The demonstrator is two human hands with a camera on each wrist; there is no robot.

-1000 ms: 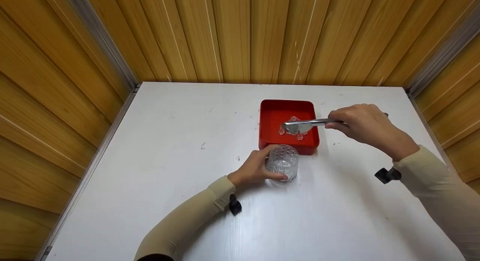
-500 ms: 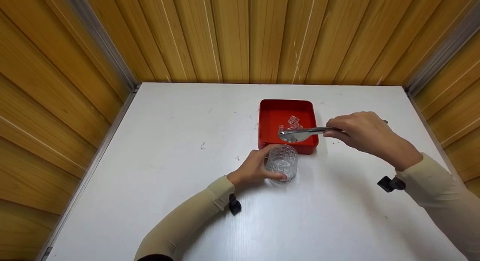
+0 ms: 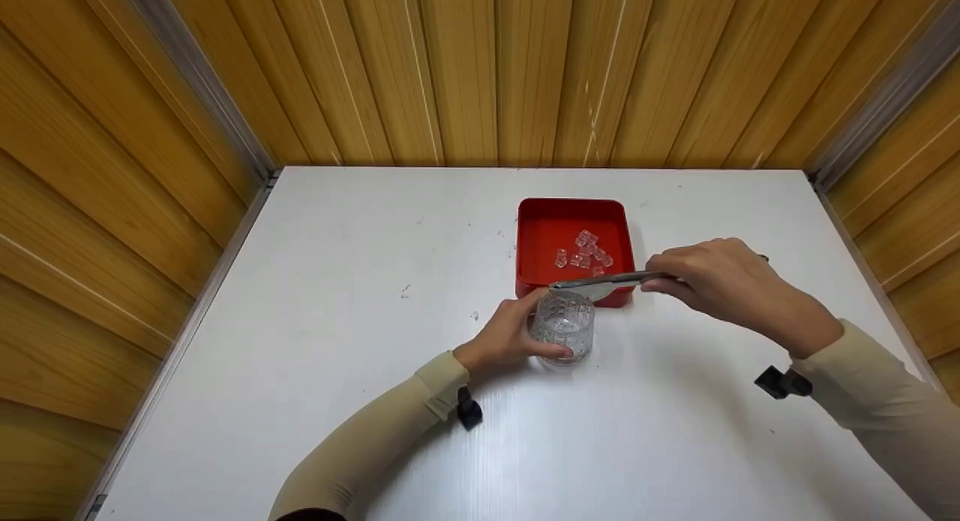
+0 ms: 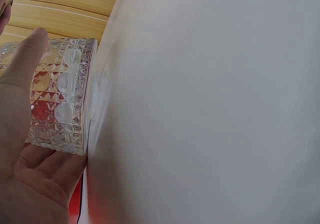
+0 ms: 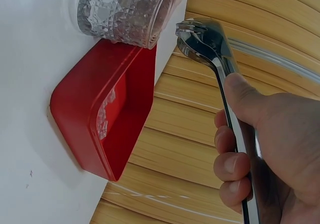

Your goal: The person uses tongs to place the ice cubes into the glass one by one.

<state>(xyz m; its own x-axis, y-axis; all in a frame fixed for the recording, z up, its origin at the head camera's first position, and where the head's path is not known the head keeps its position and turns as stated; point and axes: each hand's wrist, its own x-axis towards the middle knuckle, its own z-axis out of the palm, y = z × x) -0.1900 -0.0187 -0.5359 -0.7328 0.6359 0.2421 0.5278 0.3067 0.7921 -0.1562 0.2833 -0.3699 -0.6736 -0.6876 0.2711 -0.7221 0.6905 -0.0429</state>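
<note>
On the white table my left hand grips a clear textured glass, thumb and fingers round opposite sides. The left wrist view shows the glass upright on the table. My right hand holds metal tongs, their thumb side visible in the right wrist view. The tong tips are over the glass's mouth, above the rim and pressed close together. Whether a cube sits between them cannot be made out. Just behind the glass stands a red square tray with several clear cubes on its floor.
The white tabletop bears small dark marks. Yellow wood-look panels rise behind it and at both sides, with grey metal posts in the corners.
My right hand has brought the tongs from over the red tray toward me, to above the glass. The cubes in the tray show more fully. The left hand and glass have stayed put.
</note>
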